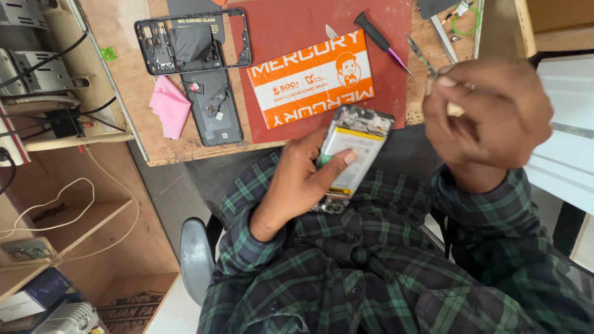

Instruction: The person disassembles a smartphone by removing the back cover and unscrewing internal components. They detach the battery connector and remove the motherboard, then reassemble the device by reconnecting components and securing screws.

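I see my left hand (pixel 297 179) with its grip closed around the opened phone (pixel 351 148), held over my lap just off the surface's near edge. My right hand (pixel 489 114) pinches tweezers (pixel 427 62). I judge disassembly well along: back cover (pixel 213 108) and frame (pixel 193 40) already lie on the surface (pixel 133 93); internals remain.

Red mat (pixel 297 25), pink cloth (pixel 170 105), orange pkg (pixel 312 77)
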